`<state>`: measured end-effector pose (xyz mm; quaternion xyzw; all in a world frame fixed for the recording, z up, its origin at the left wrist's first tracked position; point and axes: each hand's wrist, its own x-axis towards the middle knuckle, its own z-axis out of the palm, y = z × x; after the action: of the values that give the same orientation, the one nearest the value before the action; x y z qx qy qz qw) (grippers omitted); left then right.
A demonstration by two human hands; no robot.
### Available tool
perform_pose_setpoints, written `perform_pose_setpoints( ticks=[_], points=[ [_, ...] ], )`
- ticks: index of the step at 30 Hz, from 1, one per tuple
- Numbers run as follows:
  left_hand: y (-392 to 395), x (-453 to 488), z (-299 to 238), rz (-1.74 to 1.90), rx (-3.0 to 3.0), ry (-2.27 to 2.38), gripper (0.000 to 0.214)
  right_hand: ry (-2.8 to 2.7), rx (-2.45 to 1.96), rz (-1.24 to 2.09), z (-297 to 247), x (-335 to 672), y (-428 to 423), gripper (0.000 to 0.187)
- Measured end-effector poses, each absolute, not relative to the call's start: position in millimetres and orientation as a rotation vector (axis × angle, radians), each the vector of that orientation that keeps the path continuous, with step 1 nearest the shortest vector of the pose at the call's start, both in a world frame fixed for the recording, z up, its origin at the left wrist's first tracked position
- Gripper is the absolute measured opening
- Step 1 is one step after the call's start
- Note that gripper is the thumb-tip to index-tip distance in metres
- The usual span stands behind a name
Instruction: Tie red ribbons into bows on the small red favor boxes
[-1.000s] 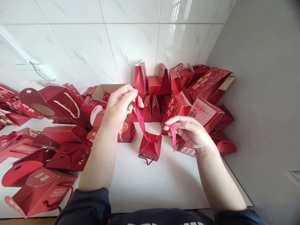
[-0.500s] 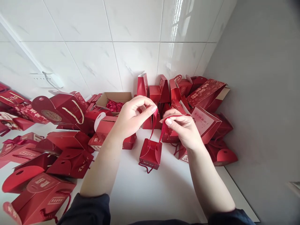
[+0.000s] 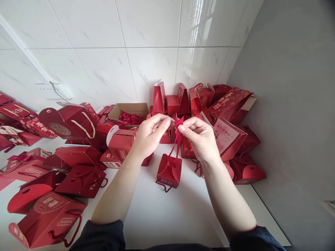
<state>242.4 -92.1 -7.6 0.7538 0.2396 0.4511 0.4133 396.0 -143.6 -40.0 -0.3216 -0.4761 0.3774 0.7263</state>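
A small red gift box (image 3: 169, 171) with a dark red cord handle sits on the white table in front of me. From its closed top flaps a red ribbon (image 3: 178, 139) runs up to my hands, its two strands close together. My right hand (image 3: 200, 137) pinches the ribbon between thumb and forefinger where the ends overlap. Close on the other side, my left hand (image 3: 154, 132) has thumb and forefinger pressed together at the ribbon's edge. Exactly how much ribbon lies between the left fingertips is hard to see.
Red gift boxes (image 3: 68, 223) crowd the left side, some with cord handles. An open cardboard box (image 3: 142, 108) holding red ribbons stands at the back. More red boxes (image 3: 230, 104) are piled at the back right, against the tiled wall (image 3: 151, 66) and grey panel (image 3: 282, 122).
My hands have come together above the small box. The ribbon ends, held apart before, now overlap at my fingertips. The small box stays on the table.
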Motion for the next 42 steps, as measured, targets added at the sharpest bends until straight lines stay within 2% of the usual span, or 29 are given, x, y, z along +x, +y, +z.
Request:
perform_pose_setpoints(
  ticks=[6, 9, 13, 18, 25, 27, 30, 31, 32, 35, 38, 42],
  points=[
    [-86, 242, -58, 0.937, 1.786, 0.566, 0.033, -1.003, -0.687, 0.886, -38, 397, -142, 0.016],
    [-89, 243, -73, 0.908, 1.732, 0.484, 0.034, -0.968, -0.657, 0.917, -38, 397, -139, 0.024],
    [-96, 247, -70, 1.006, 1.748, 0.495, 0.028, -0.967, -0.634, 0.933, -37, 394, -134, 0.028],
    [-99, 254, -57, 1.231, 1.860, 0.639, 0.053, -0.993, -0.620, 0.957, -32, 389, -132, 0.029],
    [-99, 258, -39, 1.341, 1.912, 0.617, 0.053, -1.053, -0.658, 0.894, -23, 390, -133, 0.030],
    [-95, 256, -39, 1.273, 1.887, 0.582, 0.047, -1.089, -0.659, 0.864, -21, 393, -132, 0.032],
    [-85, 250, -56, 0.987, 1.784, 0.407, 0.014, -1.129, -0.680, 0.849, -17, 399, -129, 0.035],
    [-81, 248, -67, 0.843, 1.743, 0.326, 0.017, -1.140, -0.686, 0.866, -17, 401, -129, 0.036],
    [-77, 245, -79, 0.708, 1.691, 0.262, 0.028, -1.150, -0.685, 0.895, -16, 402, -129, 0.037],
    [-71, 239, -117, 0.522, 1.654, 0.280, 0.046, -1.185, -0.650, 1.021, -18, 406, -132, 0.038],
    [-73, 236, -141, 0.453, 1.815, 0.413, 0.050, -1.209, -0.619, 1.114, -23, 407, -137, 0.039],
    [-79, 234, -153, 0.481, 1.984, 0.516, 0.052, -1.182, -0.626, 1.069, -28, 411, -140, 0.039]
  ],
)
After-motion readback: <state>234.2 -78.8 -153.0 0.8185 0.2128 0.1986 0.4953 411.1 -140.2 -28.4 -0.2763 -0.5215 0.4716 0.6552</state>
